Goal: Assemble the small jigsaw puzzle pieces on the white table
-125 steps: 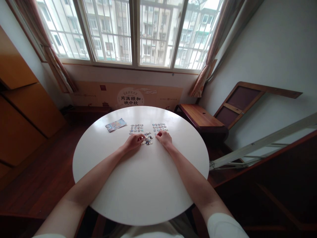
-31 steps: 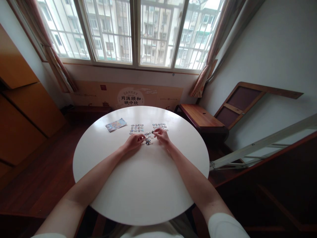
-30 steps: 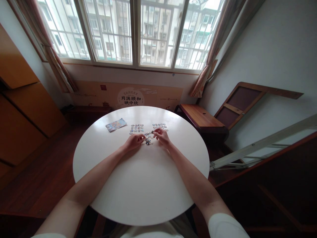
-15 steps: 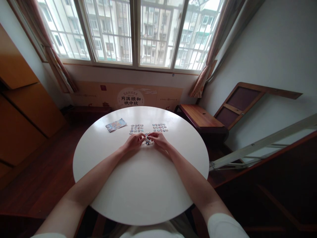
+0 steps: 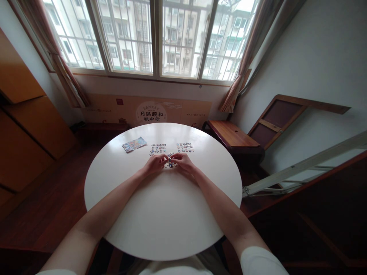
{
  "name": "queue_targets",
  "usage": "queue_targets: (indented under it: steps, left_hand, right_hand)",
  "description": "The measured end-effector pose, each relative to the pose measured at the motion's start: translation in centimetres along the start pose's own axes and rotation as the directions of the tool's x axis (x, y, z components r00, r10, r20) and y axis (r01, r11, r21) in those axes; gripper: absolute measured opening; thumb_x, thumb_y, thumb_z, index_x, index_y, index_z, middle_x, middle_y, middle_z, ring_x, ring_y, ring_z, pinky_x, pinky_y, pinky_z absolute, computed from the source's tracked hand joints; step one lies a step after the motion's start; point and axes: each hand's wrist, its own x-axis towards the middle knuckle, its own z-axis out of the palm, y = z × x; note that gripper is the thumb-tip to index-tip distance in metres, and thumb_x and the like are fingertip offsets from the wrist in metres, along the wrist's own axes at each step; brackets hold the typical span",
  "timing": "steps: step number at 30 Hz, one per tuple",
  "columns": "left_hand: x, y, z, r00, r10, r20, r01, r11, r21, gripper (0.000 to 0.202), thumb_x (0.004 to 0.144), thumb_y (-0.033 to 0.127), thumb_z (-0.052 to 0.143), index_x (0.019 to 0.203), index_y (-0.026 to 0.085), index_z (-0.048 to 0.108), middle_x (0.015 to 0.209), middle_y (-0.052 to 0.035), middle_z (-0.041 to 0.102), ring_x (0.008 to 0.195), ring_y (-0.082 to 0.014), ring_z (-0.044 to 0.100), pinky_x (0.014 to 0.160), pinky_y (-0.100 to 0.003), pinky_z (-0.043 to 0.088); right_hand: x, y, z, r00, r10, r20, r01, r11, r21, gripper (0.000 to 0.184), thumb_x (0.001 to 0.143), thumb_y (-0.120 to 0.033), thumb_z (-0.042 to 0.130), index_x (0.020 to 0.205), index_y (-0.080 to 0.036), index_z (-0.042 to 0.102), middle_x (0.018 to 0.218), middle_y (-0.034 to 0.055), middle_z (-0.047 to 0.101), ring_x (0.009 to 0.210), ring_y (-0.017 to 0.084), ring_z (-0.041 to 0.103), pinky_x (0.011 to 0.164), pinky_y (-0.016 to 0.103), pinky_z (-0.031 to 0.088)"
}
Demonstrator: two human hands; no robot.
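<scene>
A small pile of loose jigsaw pieces (image 5: 171, 165) lies near the middle of the white round table (image 5: 169, 214). My left hand (image 5: 155, 162) reaches in from the left, its fingers curled and pinched at the pile on a jigsaw piece. From the other side, my right hand (image 5: 185, 162) also pinches a jigsaw piece, its fingertips almost meeting those of the left. Fingers partly hide the pieces held. Beyond the hands, pieces are set out in rows: a left group (image 5: 158, 148) and a right group (image 5: 185, 147).
A colourful printed sheet (image 5: 134, 144) rests on the table's far left. Behind the table stands a printed cardboard panel (image 5: 172, 109) under the window. A wooden bench (image 5: 233, 134) is beyond the table's right edge, and a metal ladder-like frame (image 5: 286, 177) leans farther right.
The fingertips have shifted very slightly over the pile, the right ones bending a little. The arms, the rows of pieces and the sheet stay where they were.
</scene>
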Motion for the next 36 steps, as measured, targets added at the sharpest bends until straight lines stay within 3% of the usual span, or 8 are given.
queue_targets:
  steps: [4, 8, 36]
  left_hand:
    - [0.05, -0.22, 0.1, 1.0, -0.005, -0.009, 0.005, 1.0, 0.0, 0.026, 0.086, 0.038, 0.045, 0.088, 0.018, 0.062, 0.055, 0.0026, 0.061, 0.049, -0.0089, 0.053, 0.054, -0.018, 0.037]
    - [0.1, -0.36, 0.08, 1.0, -0.012, -0.026, 0.013, 1.0, 0.011, 0.024, 0.086, 0.036, 0.046, 0.088, 0.018, 0.061, 0.056, 0.0026, 0.061, 0.051, -0.0091, 0.054, 0.055, -0.018, 0.038]
    - [-0.05, 0.27, -0.13, 0.999, -0.028, -0.027, 0.029, 0.999, 0.042, 0.022, 0.085, 0.034, 0.047, 0.087, 0.018, 0.062, 0.059, 0.0026, 0.061, 0.052, -0.0086, 0.051, 0.057, -0.019, 0.037]
  right_hand:
    - [0.04, -0.01, -0.11, 1.0, -0.003, -0.017, 0.003, 1.0, 0.013, 0.036, 0.058, -0.036, 0.075, 0.085, -0.014, 0.068, 0.073, 0.006, 0.069, 0.065, 0.015, 0.062, 0.062, 0.027, 0.048]
    - [0.24, 0.23, -0.23, 0.998, -0.024, -0.058, 0.023, 1.0, -0.007, 0.032, 0.057, -0.037, 0.075, 0.076, -0.013, 0.067, 0.066, 0.0041, 0.066, 0.058, 0.013, 0.057, 0.057, 0.026, 0.045]
    - [0.41, 0.74, -0.2, 0.999, -0.034, -0.039, 0.032, 0.998, -0.061, 0.03, 0.06, -0.037, 0.072, 0.074, -0.012, 0.067, 0.064, 0.0034, 0.064, 0.057, 0.012, 0.055, 0.057, 0.026, 0.043]
